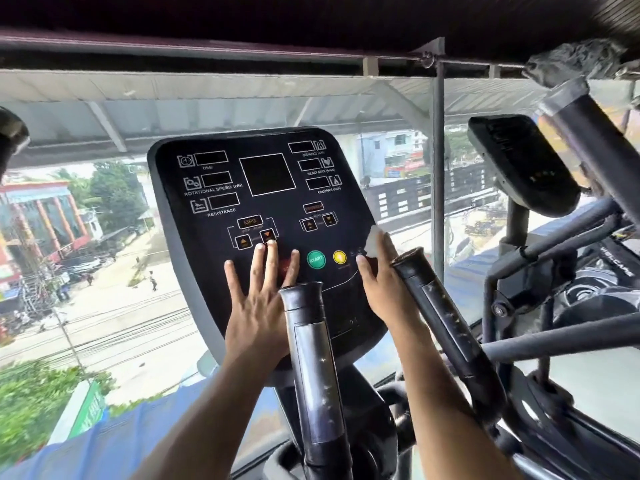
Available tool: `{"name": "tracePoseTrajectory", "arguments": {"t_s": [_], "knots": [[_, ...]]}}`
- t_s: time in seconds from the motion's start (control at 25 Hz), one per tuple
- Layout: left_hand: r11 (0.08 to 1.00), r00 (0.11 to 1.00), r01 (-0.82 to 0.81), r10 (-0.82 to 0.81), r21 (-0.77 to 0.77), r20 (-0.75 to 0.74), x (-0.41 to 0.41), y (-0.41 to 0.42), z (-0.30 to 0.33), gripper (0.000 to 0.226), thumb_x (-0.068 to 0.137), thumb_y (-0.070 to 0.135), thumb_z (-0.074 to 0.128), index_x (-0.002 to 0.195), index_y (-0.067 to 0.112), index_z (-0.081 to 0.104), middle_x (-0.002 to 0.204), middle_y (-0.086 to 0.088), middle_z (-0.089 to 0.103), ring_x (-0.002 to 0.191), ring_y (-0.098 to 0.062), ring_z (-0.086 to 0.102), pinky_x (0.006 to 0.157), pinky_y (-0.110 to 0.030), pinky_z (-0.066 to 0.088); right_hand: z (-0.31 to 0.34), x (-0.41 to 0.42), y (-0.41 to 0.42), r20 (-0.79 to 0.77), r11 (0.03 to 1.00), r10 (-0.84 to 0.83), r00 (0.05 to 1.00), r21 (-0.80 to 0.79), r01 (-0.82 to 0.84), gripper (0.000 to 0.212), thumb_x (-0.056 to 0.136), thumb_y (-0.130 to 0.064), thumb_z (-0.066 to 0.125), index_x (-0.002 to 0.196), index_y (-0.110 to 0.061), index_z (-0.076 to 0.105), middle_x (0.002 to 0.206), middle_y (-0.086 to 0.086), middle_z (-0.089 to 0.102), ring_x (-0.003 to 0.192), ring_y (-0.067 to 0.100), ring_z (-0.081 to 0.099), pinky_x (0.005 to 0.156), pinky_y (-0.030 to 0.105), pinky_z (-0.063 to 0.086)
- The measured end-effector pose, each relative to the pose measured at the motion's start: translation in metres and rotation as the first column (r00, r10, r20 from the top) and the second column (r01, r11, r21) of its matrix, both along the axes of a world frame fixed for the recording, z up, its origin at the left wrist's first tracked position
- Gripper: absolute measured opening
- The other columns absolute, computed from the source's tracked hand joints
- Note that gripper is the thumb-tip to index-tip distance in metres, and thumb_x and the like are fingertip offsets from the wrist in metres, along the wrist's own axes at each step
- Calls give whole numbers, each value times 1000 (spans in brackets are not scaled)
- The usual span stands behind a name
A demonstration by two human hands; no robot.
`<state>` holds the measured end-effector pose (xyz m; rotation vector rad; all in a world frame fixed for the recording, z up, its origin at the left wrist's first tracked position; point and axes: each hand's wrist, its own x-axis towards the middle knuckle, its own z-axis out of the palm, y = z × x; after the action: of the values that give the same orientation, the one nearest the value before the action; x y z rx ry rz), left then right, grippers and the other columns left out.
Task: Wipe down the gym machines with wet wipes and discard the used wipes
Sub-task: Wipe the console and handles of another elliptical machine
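The console [263, 216] fills the frame's centre, both hands on its lower part: left hand [258, 299] lower left, right hand [379, 271] with wipe [375, 241] lower right. Two handlebars [308, 344] rise in front; a second console [523, 161] sits upper right.

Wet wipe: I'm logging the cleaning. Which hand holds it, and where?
The right hand presses the wet wipe under its fingers; the left hand holds nothing.
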<state>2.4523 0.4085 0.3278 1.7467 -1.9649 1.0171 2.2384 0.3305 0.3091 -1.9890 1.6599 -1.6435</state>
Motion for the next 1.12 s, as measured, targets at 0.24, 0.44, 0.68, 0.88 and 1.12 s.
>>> {"name": "tracePoseTrajectory", "arguments": {"t_s": [0.24,0.44,0.68,0.88,1.12], "knots": [[999,999,41,-41,26,-4,0,7,1,75,102,59,5,167,21,4,173,-17,-2,161,-34,-2,121,-71,2,25,10,16,-169,993,56,984,108,-38,72,109,-46,35,163,-13,1,171,5,-7,156,20,0,114,13,-7],[997,999,48,-47,54,-10,-3,13,6,78,99,59,-1,167,20,1,173,-18,-6,160,-34,-6,121,-71,1,43,17,-13,-170,998,-30,985,43,38,75,108,-50,34,163,-12,2,171,6,-11,157,20,-10,118,23,-18],[998,1000,21,-20,64,-7,-3,13,9,79,96,56,-7,167,21,-3,172,-18,-11,160,-34,-10,120,-71,0,-8,6,34,-49,989,-140,989,32,142,67,103,-56,31,144,-7,50,143,22,56,131,37,54,104,47,48],[998,1000,5,-4,62,-2,-3,10,7,75,100,55,2,167,21,-3,172,-18,-10,160,-34,-10,120,-71,1,32,4,10,95,993,-96,991,-56,102,29,107,-22,48,133,-11,49,119,19,65,107,34,64,79,27,40],[998,1000,1,-1,57,4,-4,8,6,75,99,55,-1,166,22,-6,172,-17,-12,160,-34,-11,120,-71,1,9,-12,-8,15,999,-37,999,-7,38,53,108,-38,28,151,-13,44,148,14,52,137,30,48,114,38,36]]}}
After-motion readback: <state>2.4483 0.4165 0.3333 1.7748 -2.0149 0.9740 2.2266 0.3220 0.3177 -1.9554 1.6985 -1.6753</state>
